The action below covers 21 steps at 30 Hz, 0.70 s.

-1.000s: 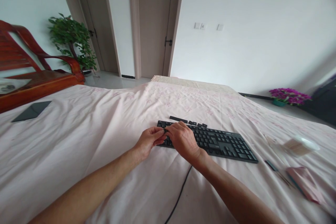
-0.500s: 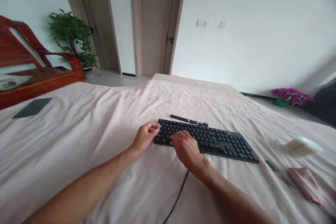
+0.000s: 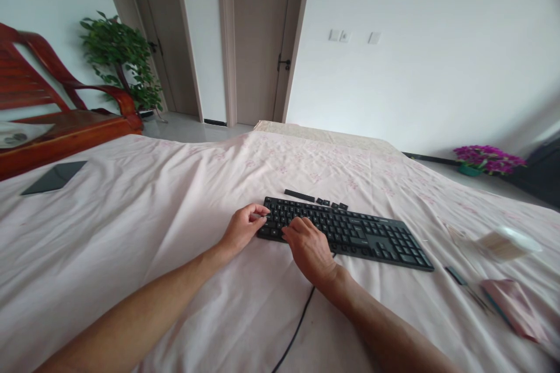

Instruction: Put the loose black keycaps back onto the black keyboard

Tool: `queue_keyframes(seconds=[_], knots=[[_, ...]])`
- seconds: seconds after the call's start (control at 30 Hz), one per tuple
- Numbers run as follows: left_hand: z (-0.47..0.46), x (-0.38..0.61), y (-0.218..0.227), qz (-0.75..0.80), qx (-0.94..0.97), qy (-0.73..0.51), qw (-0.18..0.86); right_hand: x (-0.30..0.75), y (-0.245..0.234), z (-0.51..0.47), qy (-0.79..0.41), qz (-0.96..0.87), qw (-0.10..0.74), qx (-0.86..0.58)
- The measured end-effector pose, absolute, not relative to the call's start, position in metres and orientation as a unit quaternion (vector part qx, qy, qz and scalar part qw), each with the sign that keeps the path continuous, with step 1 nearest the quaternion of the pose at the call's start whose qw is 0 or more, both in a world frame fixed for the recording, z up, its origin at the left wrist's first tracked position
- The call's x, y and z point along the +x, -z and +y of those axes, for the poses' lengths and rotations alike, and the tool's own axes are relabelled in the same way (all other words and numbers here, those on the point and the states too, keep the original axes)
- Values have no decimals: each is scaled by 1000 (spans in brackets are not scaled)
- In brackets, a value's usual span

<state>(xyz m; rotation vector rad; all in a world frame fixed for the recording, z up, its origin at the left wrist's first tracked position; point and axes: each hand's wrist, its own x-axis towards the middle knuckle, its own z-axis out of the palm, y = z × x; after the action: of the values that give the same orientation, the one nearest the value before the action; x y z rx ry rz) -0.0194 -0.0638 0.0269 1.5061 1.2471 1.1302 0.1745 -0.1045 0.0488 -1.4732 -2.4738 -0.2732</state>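
Note:
A black keyboard (image 3: 363, 234) lies on a bed covered with a pale pink sheet (image 3: 153, 227). My left hand (image 3: 242, 227) rests at the keyboard's left end, fingers curled in a pinch on something too small to make out. My right hand (image 3: 310, 247) lies over the lower left keys with its fingers bent down onto them. A long black keycap (image 3: 299, 195) and several small loose keycaps (image 3: 331, 204) lie just behind the keyboard. The keyboard's black cable (image 3: 297, 326) runs toward me under my right wrist.
A dark tablet (image 3: 55, 176) lies at the bed's left edge near a red wooden chair (image 3: 61, 122). At the right lie a clear tub (image 3: 503, 243), thin tools (image 3: 464, 285) and a pink packet (image 3: 511, 306). A potted plant (image 3: 120, 61) and doors stand behind.
A second ago both hands met in a pinch over the keyboard's left end. They have parted: the right hand dropped onto the keys, the left drew back to the edge.

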Motion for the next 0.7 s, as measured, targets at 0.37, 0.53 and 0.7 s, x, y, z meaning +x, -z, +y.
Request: queue_keyframes(seconds=[0.37, 0.53, 0.7], knots=[[-63, -18, -17, 509, 644, -425, 381, 171, -47, -106, 104, -850, 115, -503], [-64, -18, -17, 509, 659, -416, 366, 169, -48, -107, 113, -856, 90, -496], [-66, -18, -18, 510, 671, -411, 346, 172, -52, -107, 112, -866, 85, -480]])
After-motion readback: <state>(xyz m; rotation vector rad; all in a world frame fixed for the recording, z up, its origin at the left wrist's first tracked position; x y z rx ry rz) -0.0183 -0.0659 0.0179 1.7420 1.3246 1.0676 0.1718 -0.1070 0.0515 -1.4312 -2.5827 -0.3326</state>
